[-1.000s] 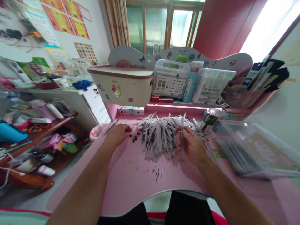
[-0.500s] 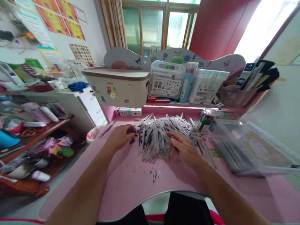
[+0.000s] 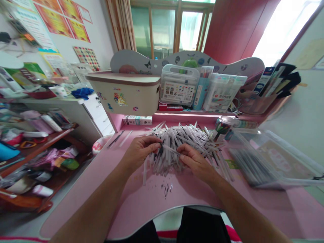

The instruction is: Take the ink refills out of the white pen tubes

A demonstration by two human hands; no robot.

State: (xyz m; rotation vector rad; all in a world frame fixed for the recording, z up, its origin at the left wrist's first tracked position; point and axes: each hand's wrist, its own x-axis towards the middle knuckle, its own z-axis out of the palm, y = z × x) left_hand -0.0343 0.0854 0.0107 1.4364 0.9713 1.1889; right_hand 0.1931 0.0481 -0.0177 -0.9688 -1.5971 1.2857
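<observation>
A big heap of white pens (image 3: pixel 187 141) with black tips lies on the pink desk (image 3: pixel 141 199). Over its near edge, my left hand (image 3: pixel 139 153) and my right hand (image 3: pixel 194 160) hold one white pen (image 3: pixel 170 150) between them. The left fingers pinch its left end and the right fingers pinch its right end. Small black caps and bits (image 3: pixel 167 187) are scattered on the desk in front of the heap.
A clear plastic box (image 3: pixel 268 158) with more pens sits at the right. A cream storage bin (image 3: pixel 126 92), marker sets (image 3: pixel 179 86) and a small can (image 3: pixel 222 126) stand behind the heap. Two loose pens (image 3: pixel 118 137) lie at the left. A cluttered shelf (image 3: pixel 37 145) stands left.
My right hand put down the upright pen it held and took another from the heap. My left hand came in from the left and took hold of that pen's other end.
</observation>
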